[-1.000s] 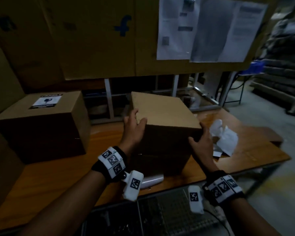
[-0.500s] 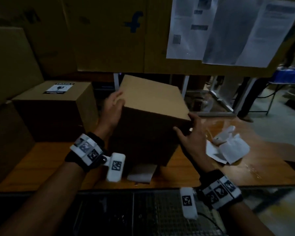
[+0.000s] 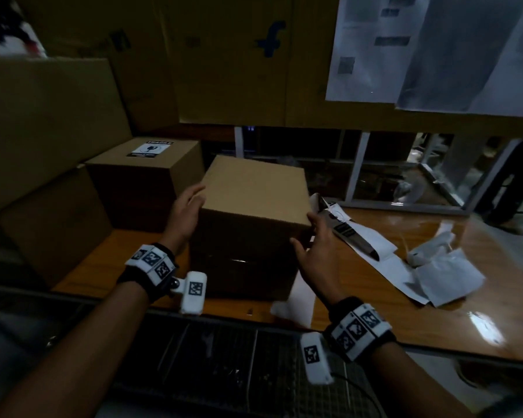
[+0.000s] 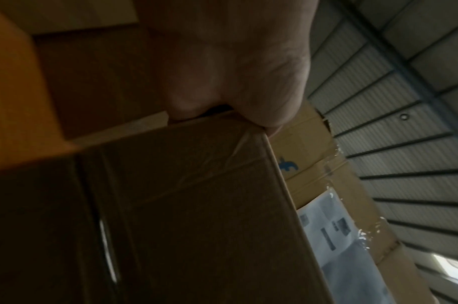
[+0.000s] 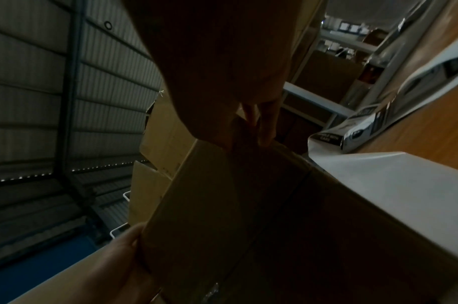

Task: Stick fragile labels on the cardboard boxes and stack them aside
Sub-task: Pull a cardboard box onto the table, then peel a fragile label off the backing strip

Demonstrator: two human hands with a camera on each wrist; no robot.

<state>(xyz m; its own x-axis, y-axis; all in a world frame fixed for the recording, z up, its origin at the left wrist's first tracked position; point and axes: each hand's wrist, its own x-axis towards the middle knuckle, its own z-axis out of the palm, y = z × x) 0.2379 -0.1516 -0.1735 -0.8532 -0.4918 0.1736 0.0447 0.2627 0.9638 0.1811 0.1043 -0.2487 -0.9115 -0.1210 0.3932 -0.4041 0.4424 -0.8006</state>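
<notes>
A plain brown cardboard box (image 3: pixel 254 188) with no label stands upright on the wooden table (image 3: pixel 405 321), near its front edge. My left hand (image 3: pixel 187 203) lies flat against the box's left side (image 4: pixel 196 205). My right hand (image 3: pixel 311 236) touches the front right corner with spread fingers, thumb on the front face. To the left, further back, stands a second box (image 3: pixel 163 188) with a black-and-white fragile label (image 3: pixel 150 148) on top. A sheet of fragile labels (image 3: pixel 357 236) lies on the table just right of the plain box.
Large cardboard boxes (image 3: pixel 43 122) are piled at the left. Crumpled white backing papers (image 3: pixel 444 279) lie at the right. A cardboard wall with printed sheets (image 3: pixel 405 49) rises behind. A wire mesh rack (image 3: pixel 224 357) runs under the front edge.
The plain box, lifted and tilted half a second ago, now stands level, further left beside the labelled box. My thumbs have come off its top face.
</notes>
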